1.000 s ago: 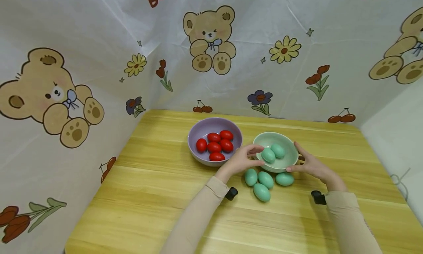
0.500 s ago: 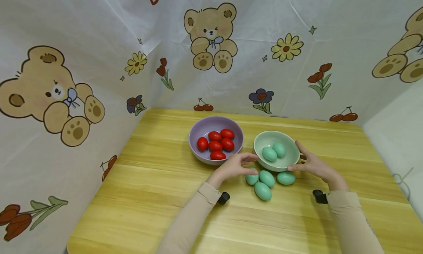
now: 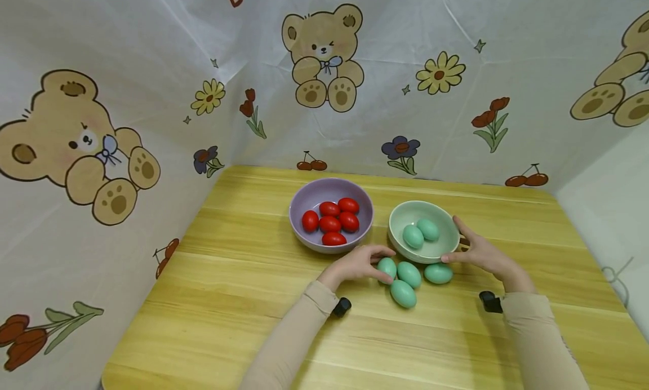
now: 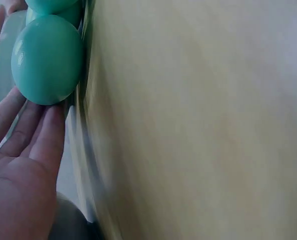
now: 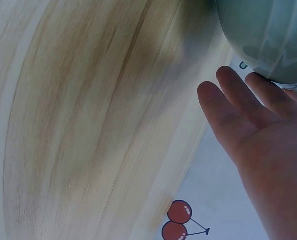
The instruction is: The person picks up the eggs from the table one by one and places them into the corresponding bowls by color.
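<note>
On the table, my left hand (image 3: pixel 356 262) spreads its thumb and fingers about a green egg (image 3: pixel 387 270). In the left wrist view, fairly straight fingers (image 4: pixel 51 135) reach the near end of that green egg (image 4: pixel 47 60). More green eggs (image 3: pixel 403 294) lie beside it, in front of the pale green bowl (image 3: pixel 442 244). Two green eggs (image 3: pixel 427 230) sit inside this bowl. My right hand (image 3: pixel 481 256) rests at the bowl's right side, thumb at the front and index finger farther back. Its fingers look extended next to the bowl in the right wrist view.
A purple bowl (image 3: pixel 299 207) holding several red eggs (image 3: pixel 330 224) stands left of the green one. The wooden table (image 3: pixel 228 288) meets a cloth backdrop (image 3: pixel 243 52) printed with bears and flowers. Each wrist wears a small black device (image 3: pixel 490 301).
My left hand has withdrawn from the green bowl, moving left and toward me to a green egg on the table. The two eggs in the bowl shifted slightly. My right hand stays.
</note>
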`<action>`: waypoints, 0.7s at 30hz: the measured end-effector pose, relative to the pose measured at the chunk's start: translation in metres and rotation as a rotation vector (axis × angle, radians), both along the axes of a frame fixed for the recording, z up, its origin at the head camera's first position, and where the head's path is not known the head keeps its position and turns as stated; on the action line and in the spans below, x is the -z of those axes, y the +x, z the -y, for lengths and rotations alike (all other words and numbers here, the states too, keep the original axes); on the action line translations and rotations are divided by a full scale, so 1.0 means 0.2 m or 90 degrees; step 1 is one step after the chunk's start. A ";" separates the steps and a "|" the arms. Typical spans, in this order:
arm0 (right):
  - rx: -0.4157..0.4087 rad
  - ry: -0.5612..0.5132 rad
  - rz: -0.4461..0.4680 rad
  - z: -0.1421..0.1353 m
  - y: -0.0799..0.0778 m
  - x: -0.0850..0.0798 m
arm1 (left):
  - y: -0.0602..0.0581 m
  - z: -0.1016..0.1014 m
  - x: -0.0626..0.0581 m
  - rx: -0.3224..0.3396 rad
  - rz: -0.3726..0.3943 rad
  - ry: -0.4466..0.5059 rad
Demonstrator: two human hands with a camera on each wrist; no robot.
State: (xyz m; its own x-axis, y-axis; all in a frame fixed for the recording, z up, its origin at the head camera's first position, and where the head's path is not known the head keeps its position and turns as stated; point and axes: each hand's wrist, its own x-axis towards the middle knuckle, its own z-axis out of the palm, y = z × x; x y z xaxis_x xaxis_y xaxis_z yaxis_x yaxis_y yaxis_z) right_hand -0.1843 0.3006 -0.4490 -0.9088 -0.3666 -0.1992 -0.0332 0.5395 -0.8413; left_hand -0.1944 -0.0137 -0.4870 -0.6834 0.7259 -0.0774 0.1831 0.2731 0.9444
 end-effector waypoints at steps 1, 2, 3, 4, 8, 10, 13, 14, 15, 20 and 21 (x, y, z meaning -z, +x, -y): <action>0.000 0.002 -0.001 0.00 0.00 0.00 | 0.00 0.00 0.00 0.003 0.000 -0.004; -0.001 0.002 -0.001 0.00 0.00 0.00 | 0.00 0.00 0.01 0.005 0.000 -0.006; -0.001 0.004 -0.002 0.00 0.00 0.00 | 0.00 0.01 0.01 0.007 -0.002 -0.007; -0.001 0.004 -0.002 0.00 0.00 0.00 | -0.01 0.01 0.01 0.008 -0.003 -0.008; -0.001 0.004 -0.001 0.00 0.00 0.00 | -0.01 0.01 0.03 0.015 -0.011 -0.012; -0.002 0.002 0.000 0.00 0.00 -0.01 | -0.01 0.01 0.04 0.017 -0.016 -0.016; -0.003 0.000 -0.001 0.01 0.01 -0.01 | -0.01 0.00 0.04 0.017 -0.023 -0.018; -0.004 -0.001 -0.001 0.01 0.01 -0.01 | -0.01 0.00 0.04 0.017 -0.025 -0.018; -0.004 -0.003 -0.002 0.01 0.01 -0.02 | -0.01 0.00 0.04 0.017 -0.029 -0.019; -0.007 -0.006 -0.003 0.01 0.01 -0.02 | -0.01 0.00 0.05 0.016 -0.032 -0.021; -0.008 -0.006 -0.003 0.01 0.01 -0.02 | 0.00 0.00 0.05 0.015 -0.034 -0.023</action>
